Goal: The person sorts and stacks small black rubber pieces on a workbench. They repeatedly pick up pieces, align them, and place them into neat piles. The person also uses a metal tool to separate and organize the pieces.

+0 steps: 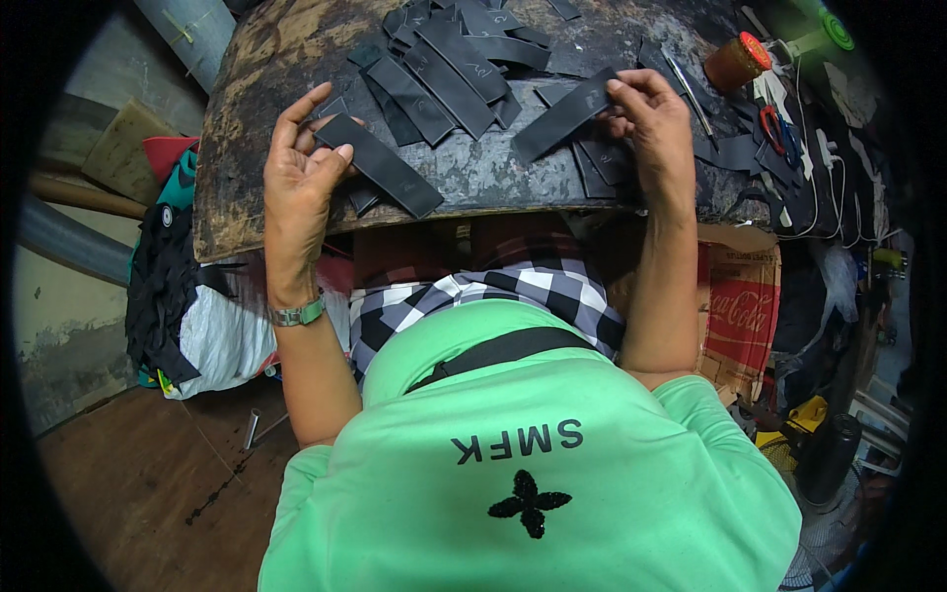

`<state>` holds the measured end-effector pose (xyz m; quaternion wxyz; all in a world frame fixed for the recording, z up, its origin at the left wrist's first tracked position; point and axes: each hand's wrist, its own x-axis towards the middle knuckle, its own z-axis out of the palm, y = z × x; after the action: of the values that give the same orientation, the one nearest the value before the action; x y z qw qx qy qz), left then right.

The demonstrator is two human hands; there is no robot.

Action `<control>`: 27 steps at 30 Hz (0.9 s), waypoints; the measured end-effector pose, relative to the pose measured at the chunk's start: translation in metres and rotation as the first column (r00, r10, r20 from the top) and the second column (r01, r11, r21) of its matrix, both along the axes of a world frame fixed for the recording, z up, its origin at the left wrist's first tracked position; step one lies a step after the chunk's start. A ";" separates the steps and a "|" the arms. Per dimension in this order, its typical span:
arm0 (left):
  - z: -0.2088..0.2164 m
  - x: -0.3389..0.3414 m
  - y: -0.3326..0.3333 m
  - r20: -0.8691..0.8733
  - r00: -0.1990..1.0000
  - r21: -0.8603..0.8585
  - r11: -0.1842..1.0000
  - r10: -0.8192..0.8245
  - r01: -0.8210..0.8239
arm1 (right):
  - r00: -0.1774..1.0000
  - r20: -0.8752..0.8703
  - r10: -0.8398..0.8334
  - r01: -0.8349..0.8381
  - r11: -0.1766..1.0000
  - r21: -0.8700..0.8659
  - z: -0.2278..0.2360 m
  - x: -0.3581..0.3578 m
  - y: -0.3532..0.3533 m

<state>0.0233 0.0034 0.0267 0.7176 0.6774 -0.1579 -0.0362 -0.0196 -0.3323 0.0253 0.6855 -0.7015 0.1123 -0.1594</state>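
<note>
Left hand [301,173] and right hand [651,113] each pinch a black strip [380,163], [564,115] in clamped fingers above the worn tabletop [473,183].

The left hand [296,168] pinches one end of a black rectangular strip [380,165], which lies slanted over the near edge of the worn, dark surface [256,212]. The right hand [651,118] holds a second black strip [564,115] by its upper end, raised a little above the surface and tilted. Between and beyond the hands lies a loose heap of similar black strips [449,59]. Further right sit an orange-lidded jar [735,61] and red-handled scissors [774,123]. A wristwatch [299,314] circles the left wrist. A checked cloth [493,286] covers the lap below a green shirt [533,464].
</note>
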 end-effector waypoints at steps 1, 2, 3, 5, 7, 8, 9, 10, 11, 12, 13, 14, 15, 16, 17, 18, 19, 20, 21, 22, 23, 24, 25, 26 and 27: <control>0.000 0.000 0.001 -0.008 1.000 -0.004 1.000 0.009 -0.009 | 0.999 0.008 -0.040 0.040 0.999 0.017 0.003 -0.004 -0.003; -0.001 -0.001 0.002 -0.017 1.000 -0.011 1.000 0.017 -0.017 | 0.994 0.081 -0.078 0.072 0.995 0.074 0.005 -0.009 -0.004; -0.001 -0.001 0.002 -0.027 0.999 -0.019 1.000 0.023 -0.024 | 0.990 0.051 -0.133 0.131 0.991 0.042 0.007 -0.015 -0.008; -0.002 0.000 0.004 -0.029 0.999 -0.028 0.999 0.027 -0.028 | 0.986 0.021 -0.168 0.169 0.983 -0.076 0.008 -0.028 -0.015; -0.004 0.001 0.005 -0.051 0.998 -0.034 0.999 0.036 -0.038 | 0.983 -0.020 -0.180 0.170 0.954 -0.248 0.003 -0.041 -0.020; -0.005 0.002 0.005 -0.046 0.998 -0.025 0.999 0.037 -0.039 | 0.984 -0.031 -0.176 0.159 0.945 -0.286 0.000 -0.045 -0.022; -0.005 0.002 0.006 -0.052 0.998 -0.015 0.999 0.034 -0.034 | 0.982 -0.046 -0.181 0.156 0.931 -0.329 -0.004 -0.049 -0.023; -0.006 0.003 0.006 -0.070 0.997 -0.008 0.999 0.038 -0.038 | 0.977 -0.082 -0.198 0.154 0.915 -0.372 -0.007 -0.051 -0.024; -0.007 0.003 0.005 -0.053 0.998 0.000 0.999 0.036 -0.036 | 0.967 -0.118 -0.225 0.165 0.910 -0.380 -0.009 -0.054 -0.025; -0.007 0.003 0.005 -0.047 0.998 0.004 0.999 0.040 -0.040 | 0.973 -0.094 -0.212 0.160 0.908 -0.387 -0.011 -0.055 -0.026; -0.008 0.003 0.005 -0.040 0.998 0.008 0.999 0.043 -0.043 | 0.976 -0.086 -0.202 0.153 0.905 -0.397 -0.011 -0.056 -0.026; -0.008 0.003 0.004 -0.041 0.998 0.000 0.999 0.047 -0.047 | 0.974 -0.090 -0.208 0.154 0.899 -0.409 -0.010 -0.056 -0.026; -0.008 0.002 0.004 -0.042 0.998 -0.010 0.999 0.051 -0.052 | 0.976 -0.107 -0.187 0.133 0.913 -0.386 -0.009 -0.057 -0.025; -0.008 0.001 0.003 -0.052 0.997 -0.027 0.998 0.054 -0.056 | 0.974 -0.138 -0.181 0.120 0.924 -0.364 -0.007 -0.058 -0.024; -0.007 0.000 0.003 -0.045 0.998 -0.025 0.998 0.050 -0.052 | 0.963 -0.180 -0.199 0.126 0.928 -0.352 -0.006 -0.059 -0.022; -0.006 -0.001 0.003 -0.047 0.998 -0.030 0.998 0.045 -0.046 | 0.974 -0.160 -0.162 0.103 0.940 -0.326 -0.005 -0.059 -0.019; -0.005 -0.001 0.003 -0.057 0.998 -0.041 0.999 0.034 -0.037 | 0.977 -0.150 -0.151 0.098 0.945 -0.311 -0.005 -0.059 -0.016; -0.004 -0.001 0.004 -0.056 0.998 -0.035 0.999 0.011 -0.013 | 0.984 -0.135 -0.117 0.073 0.954 -0.290 -0.004 -0.059 -0.013; -0.003 -0.001 0.004 -0.062 0.998 -0.036 0.999 -0.017 0.015 | 0.977 -0.165 -0.133 0.063 0.926 -0.373 -0.004 -0.059 -0.011; -0.002 0.000 0.004 -0.087 0.996 -0.044 0.999 -0.026 0.022 | 0.978 -0.151 -0.147 0.055 0.870 -0.491 -0.005 -0.059 -0.008; -0.003 0.000 0.004 -0.080 0.995 -0.050 0.998 -0.052 0.048 | 0.979 -0.134 -0.156 0.046 0.800 -0.599 -0.005 -0.059 -0.006; -0.004 0.000 0.004 -0.092 0.994 -0.063 0.997 -0.059 0.054 | 0.985 -0.099 -0.144 0.035 0.716 -0.697 -0.006 -0.059 -0.004; -0.005 0.000 0.003 -0.107 0.992 -0.084 0.994 -0.074 0.065 | 0.982 -0.113 -0.152 0.032 0.721 -0.692 -0.006 -0.059 -0.002; -0.007 0.000 0.003 -0.092 0.993 -0.073 0.996 -0.067 0.060 | 0.984 -0.109 -0.139 0.027 0.727 -0.687 -0.006 -0.059 -0.001; -0.009 0.001 0.003 -0.081 0.995 -0.066 0.996 -0.061 0.056 | 0.987 -0.106 -0.118 0.016 0.735 -0.678 -0.006 -0.058 0.001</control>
<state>0.0240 0.0061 0.0175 0.7433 0.6473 -0.1486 -0.0803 -0.0779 -0.3317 0.0189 0.3689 -0.9070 0.1204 -0.1637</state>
